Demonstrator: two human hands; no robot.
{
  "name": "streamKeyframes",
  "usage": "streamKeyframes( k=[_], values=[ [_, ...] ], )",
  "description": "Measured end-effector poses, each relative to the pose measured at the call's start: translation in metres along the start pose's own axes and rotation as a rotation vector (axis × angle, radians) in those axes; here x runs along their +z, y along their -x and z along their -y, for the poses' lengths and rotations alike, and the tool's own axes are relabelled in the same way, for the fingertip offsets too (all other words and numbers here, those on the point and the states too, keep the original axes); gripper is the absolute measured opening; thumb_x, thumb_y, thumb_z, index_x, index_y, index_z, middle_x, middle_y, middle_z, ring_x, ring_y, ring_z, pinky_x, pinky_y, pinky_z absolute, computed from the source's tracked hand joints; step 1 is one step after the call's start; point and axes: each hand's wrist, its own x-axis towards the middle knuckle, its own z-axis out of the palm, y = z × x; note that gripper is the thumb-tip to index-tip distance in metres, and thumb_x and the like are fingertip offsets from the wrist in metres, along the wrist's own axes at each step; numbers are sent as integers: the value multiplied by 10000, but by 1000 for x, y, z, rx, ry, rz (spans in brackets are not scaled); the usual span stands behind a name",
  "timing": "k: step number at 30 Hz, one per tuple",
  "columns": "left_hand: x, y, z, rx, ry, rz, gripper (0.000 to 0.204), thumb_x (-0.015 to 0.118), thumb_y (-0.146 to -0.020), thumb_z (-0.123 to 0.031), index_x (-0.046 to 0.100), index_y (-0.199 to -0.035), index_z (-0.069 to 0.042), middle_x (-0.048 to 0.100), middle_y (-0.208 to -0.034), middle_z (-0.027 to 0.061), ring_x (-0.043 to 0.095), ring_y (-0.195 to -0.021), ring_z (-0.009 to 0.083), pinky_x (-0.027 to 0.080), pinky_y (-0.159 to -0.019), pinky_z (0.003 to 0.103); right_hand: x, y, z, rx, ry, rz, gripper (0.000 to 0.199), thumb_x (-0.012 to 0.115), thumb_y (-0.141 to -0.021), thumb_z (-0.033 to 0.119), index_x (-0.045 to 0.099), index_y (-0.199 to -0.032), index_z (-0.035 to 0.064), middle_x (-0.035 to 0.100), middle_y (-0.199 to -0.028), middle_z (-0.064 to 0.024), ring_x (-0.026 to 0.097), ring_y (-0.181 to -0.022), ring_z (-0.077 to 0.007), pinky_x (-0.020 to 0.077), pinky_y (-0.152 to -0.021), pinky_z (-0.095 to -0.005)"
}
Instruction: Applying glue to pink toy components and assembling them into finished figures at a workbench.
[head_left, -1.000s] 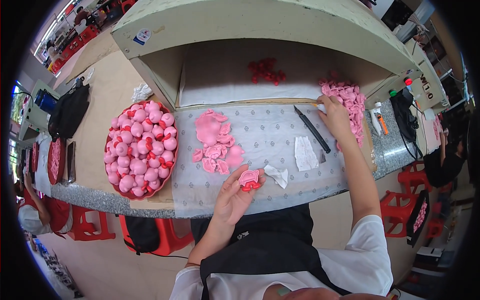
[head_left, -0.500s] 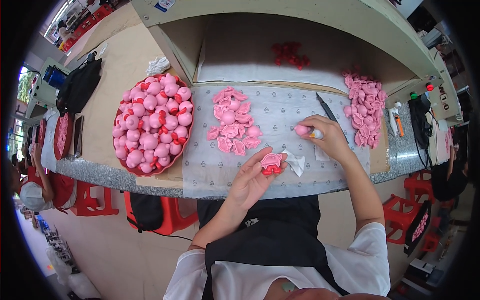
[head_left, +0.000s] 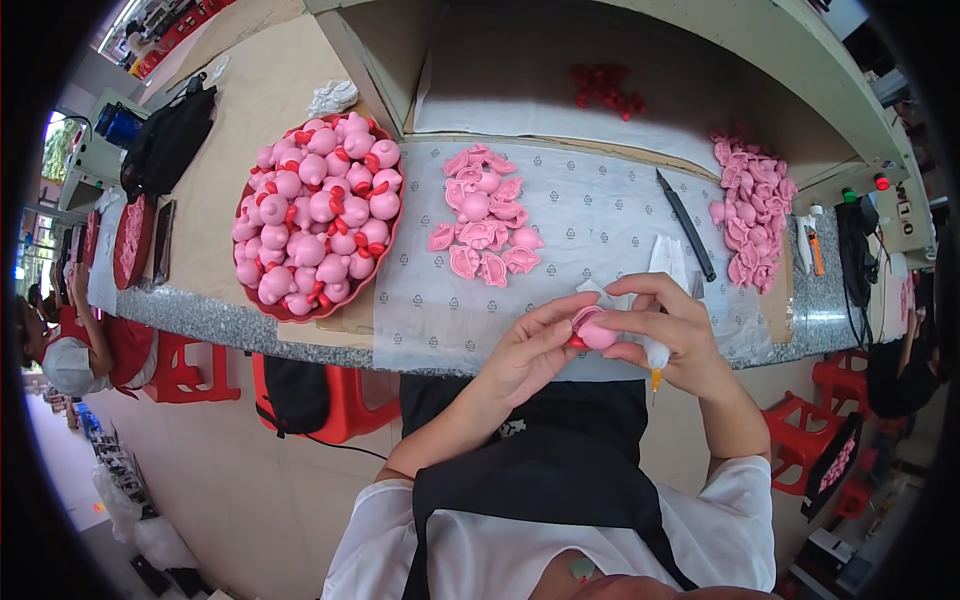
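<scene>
Over the near edge of the paper-covered bench both hands meet. My left hand (head_left: 525,345) pinches a hollow pink shell piece with a red part (head_left: 575,342) on it. Between my right hand's (head_left: 685,335) thumb and fingers is a round pink piece (head_left: 600,336), pressed against the shell; the fingers partly cover the join. Also held in my right hand is a small white needle-tipped bottle (head_left: 656,354), its orange collar and needle pointing toward me. Loose pink shells and round pieces (head_left: 480,235) lie beyond my left hand. A crumpled white tissue (head_left: 590,288) sits just behind the fingers.
A red scalloped tray (head_left: 392,225) heaped with pink and red pieces stands at left. On the right are a black craft knife (head_left: 688,228) and a pile of pink parts (head_left: 750,215). Red pieces (head_left: 607,90) lie inside the cabinet. Another person (head_left: 85,350) sits far left.
My right hand has come nearer and leftward with the round pink piece and the bottle, and the round piece now meets the shell in my left hand. The view has shifted slightly.
</scene>
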Motion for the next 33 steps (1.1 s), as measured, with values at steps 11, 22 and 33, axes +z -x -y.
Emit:
streamKeyframes(
  k=[11, 22, 33],
  values=[
    [3, 0, 2, -16, -52, 58, 420, 470, -829, -103, 343, -1225, -42, 466, -1129, 102, 436, -1069, 177, 344, -909, 325, 0, 4, 2, 16, 11, 9, 313, 683, -590, 44, 616, -893, 80, 528, -955, -87, 514, -636, -160, 442, -549, -241],
    [13, 0, -2, 3, -298, 9, 547, 546, -772, -67, 284, -1252, -56, 488, -1105, 137, 463, -1040, 196, 365, -873, 324, -6, 2, -3, 177, -152, 120, 413, 731, -556, 122, 597, -941, 58, 485, -1026, -91, 488, -751, -151, 403, -604, -240],
    [10, 0, -5, 22, -430, -4, 475, 535, -793, -109, 333, -1220, -57, 452, -1135, 120, 463, -1015, 177, 365, -862, 299, 6, 16, -16, 219, -396, 68, 305, 670, -617, 73, 583, -905, 18, 532, -925, -79, 516, -798, -145, 418, -660, -246]
  ],
)
